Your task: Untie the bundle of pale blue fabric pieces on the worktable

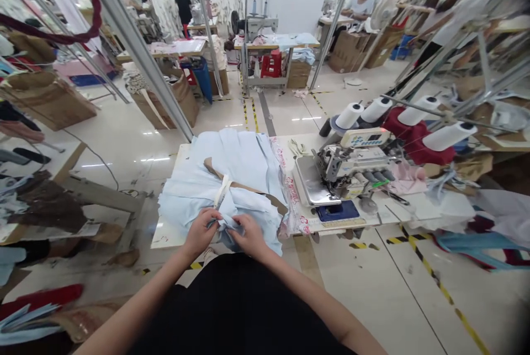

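Glossy pale flooring with yellow-and-black tape lines is running through a crowded sewing workshop, cardboard boxes point(49, 102) and heaps of cloth lying along the far left. Nearer in, a white worktable point(165, 236) is carrying a stack of light blue fabric pieces point(240, 170), bundled with a white tie strip point(221, 192) over a brown paper pattern piece point(215, 170).

At the near edge of that stack, the left hand point(201, 232) is curling its fingers around a bunched fold of the blue fabric, pinching it closed. Just beside it, nearly touching, the right hand point(249, 233) is gripping the same bunched fold, fingers bent over the cloth. How tightly either is holding cannot be told.

Right of the stack, a clear plastic bag edge point(290, 189) is draping over the table, and an overlock sewing machine point(351, 164) is standing with a dark blue phone point(337, 211) lying in front of it. White thread cones point(449, 135) are sitting behind the machine. Farther back, a person in black point(183, 3) is standing and another person point(362, 0) is sitting at a table.
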The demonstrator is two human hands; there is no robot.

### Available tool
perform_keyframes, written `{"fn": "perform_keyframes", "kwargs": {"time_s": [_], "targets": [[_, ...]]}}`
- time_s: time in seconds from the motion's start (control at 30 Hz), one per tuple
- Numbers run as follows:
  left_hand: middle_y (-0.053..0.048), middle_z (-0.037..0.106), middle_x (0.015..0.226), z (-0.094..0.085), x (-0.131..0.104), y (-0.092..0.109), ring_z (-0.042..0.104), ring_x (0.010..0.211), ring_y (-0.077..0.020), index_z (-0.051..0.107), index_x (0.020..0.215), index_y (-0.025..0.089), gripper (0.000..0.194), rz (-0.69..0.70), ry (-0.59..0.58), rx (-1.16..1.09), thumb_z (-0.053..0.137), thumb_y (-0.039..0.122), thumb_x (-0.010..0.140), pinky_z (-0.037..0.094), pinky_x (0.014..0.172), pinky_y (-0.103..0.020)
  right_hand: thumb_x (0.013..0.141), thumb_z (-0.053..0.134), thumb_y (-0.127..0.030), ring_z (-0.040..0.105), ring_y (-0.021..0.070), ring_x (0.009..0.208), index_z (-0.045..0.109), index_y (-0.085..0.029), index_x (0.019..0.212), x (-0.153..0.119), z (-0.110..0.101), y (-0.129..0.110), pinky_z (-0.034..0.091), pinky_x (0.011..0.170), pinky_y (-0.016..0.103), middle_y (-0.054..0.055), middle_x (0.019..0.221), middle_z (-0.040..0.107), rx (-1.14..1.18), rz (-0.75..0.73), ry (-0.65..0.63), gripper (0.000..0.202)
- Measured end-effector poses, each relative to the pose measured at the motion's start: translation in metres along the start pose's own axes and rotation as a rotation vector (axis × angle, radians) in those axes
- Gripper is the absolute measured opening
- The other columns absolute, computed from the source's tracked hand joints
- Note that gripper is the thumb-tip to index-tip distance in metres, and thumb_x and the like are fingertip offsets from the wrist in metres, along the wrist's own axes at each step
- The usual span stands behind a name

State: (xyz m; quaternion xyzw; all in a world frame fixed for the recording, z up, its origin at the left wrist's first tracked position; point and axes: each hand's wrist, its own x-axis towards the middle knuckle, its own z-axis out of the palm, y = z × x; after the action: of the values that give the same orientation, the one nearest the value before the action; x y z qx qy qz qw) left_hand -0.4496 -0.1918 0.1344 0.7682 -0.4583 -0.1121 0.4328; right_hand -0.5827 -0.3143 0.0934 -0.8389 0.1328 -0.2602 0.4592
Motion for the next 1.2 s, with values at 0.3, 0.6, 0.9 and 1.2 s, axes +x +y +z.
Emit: {"fn": "perform_keyframes", "kwargs": {"time_s": [0.3, 0.6, 0.9, 1.2], "targets": [[-0.006, 0.063, 0.098, 0.006, -0.015, -0.008, 0.058, 0.101, -0.0201, 0.055, 0.103, 0.018, 0.03, -0.095, 0.068, -0.061, 0.045, 0.028, 0.077, 0.041, 0.098, -0.037, 0.079, 0.055, -0.014, 0.052, 0.0182, 0.077, 0.06, -0.018, 0.088, 0.003, 0.004, -0.003, 0.042, 0.071, 0.028, 0.004, 0.08, 0.055, 0.008, -0.076, -0.013, 0.011], [-0.007, 0.064, 0.102, 0.01, -0.022, -0.005, 0.055, 0.106, -0.0215, 0.054, 0.107, 0.018, 0.034, -0.118, 0.058, -0.131, 0.046, 0.029, 0.076, 0.035, 0.103, -0.039, 0.08, 0.052, -0.013, 0.052, 0.0189, 0.079, 0.061, -0.018, 0.086, -0.004, 0.002, -0.002, 0.043, 0.072, 0.029, 0.005, 0.081, 0.054, -0.033, -0.101, -0.003, 0.012], [-0.011, 0.059, 0.106, 0.032, -0.03, -0.012, 0.059, 0.095, -0.021, 0.047, 0.116, 0.014, 0.062, -0.506, 0.176, -0.527, 0.055, 0.055, 0.07, 0.049, 0.08, -0.033, 0.075, 0.051, -0.008, 0.053, 0.0193, 0.081, 0.062, -0.019, 0.087, -0.013, 0.005, 0.006, 0.043, 0.072, 0.029, 0.006, 0.082, 0.055, -0.062, -0.092, -0.019, 0.019], [0.001, 0.059, 0.076, 0.037, -0.039, -0.004, 0.055, 0.064, -0.0106, 0.058, 0.09, 0.014, 0.059, -0.778, 0.025, -0.828, 0.075, 0.055, 0.051, 0.043, 0.059, -0.02, 0.077, 0.048, -0.009, 0.051, 0.0201, 0.08, 0.064, -0.019, 0.09, -0.014, 0.007, 0.009, 0.042, 0.071, 0.03, 0.006, 0.08, 0.054, -0.08, -0.147, -0.043, 0.023]]}}
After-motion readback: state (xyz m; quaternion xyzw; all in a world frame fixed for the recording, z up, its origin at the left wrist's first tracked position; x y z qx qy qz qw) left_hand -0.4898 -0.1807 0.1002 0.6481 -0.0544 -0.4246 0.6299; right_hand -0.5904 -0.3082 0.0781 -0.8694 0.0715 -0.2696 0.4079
